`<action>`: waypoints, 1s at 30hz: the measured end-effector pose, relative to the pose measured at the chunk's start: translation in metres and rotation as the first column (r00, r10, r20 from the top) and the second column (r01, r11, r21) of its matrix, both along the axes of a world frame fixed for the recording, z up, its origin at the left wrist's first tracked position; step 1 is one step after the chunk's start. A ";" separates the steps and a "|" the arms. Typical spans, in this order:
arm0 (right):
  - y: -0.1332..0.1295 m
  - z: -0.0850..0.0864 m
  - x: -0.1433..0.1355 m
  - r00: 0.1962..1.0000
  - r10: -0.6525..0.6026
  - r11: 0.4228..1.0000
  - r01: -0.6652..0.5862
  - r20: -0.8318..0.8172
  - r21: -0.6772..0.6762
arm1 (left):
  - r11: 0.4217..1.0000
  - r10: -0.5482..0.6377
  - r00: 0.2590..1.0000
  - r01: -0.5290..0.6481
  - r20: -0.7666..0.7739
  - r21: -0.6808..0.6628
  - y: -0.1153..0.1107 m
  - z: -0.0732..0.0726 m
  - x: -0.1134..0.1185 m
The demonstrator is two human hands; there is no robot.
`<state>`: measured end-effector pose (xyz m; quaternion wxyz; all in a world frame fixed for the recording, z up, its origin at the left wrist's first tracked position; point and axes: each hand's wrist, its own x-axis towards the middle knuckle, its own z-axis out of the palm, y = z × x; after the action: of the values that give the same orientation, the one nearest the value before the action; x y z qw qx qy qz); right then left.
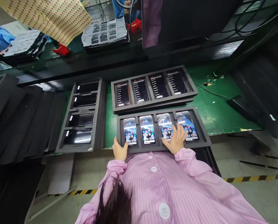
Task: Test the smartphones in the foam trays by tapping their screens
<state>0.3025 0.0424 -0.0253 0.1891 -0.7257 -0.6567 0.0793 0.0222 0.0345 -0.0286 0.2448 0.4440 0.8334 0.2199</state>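
Observation:
A black foam tray (158, 145) lies along the front of the bench, with several lit smartphones in separate slots. My left hand (120, 151) grips its left front corner, thumb over the edge beside the leftmost phone (130, 129) and fingers along the outer side. Over the right half, my right hand (177, 138) has its fingers spread. Its thumb is by the lower part of the third phone (164, 123), and its fingertips reach the left side of the rightmost phone (190, 128). Whether those fingertips press the screen cannot be made out.
Behind is another foam tray (150, 104) of phones showing dark list screens, stacked on more foam. A tray (98, 124) with dark-screened phones stands left, beside stacked black trays (33, 121). A monitor (188, 21) hangs above; a cable (211, 91) crosses the green bench (225, 115).

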 end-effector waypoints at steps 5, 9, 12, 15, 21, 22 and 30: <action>-0.002 0.009 -0.029 0.863 0.505 0.860 -0.501 0.012 -0.101 | 1.000 0.010 1.000 -0.010 -0.011 0.028 -0.001 -0.004 0.001; 0.004 0.009 -0.044 0.776 0.631 0.768 -0.621 0.019 -0.159 | 0.998 -0.001 1.000 -0.001 0.030 0.065 -0.005 -0.006 -0.001; 0.005 0.006 -0.044 0.778 0.628 0.773 -0.621 0.020 -0.128 | 0.987 -0.082 0.996 0.077 0.032 0.141 -0.013 -0.005 -0.003; 0.002 0.004 -0.041 0.814 0.580 0.815 -0.579 0.024 -0.038 | 0.949 -0.256 0.966 0.260 -0.049 0.179 -0.023 -0.003 -0.006; -0.002 0.002 -0.032 0.878 0.479 0.867 -0.476 0.013 0.149 | 0.884 -0.427 0.885 0.451 -0.186 0.119 -0.031 0.001 -0.008; -0.003 0.002 -0.027 0.899 0.437 0.885 -0.430 0.001 0.178 | 0.879 -0.435 0.879 0.462 -0.196 0.118 -0.030 0.001 -0.008; -0.021 -0.012 0.048 0.995 -0.066 0.931 0.088 -0.072 0.355 | 0.888 -0.405 0.896 0.432 -0.181 0.157 -0.027 -0.005 -0.013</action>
<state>0.3502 0.0211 -0.0376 0.3403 -0.7017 -0.6253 -0.0279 0.0093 0.0074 -0.0334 0.1819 0.6497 0.7079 0.2091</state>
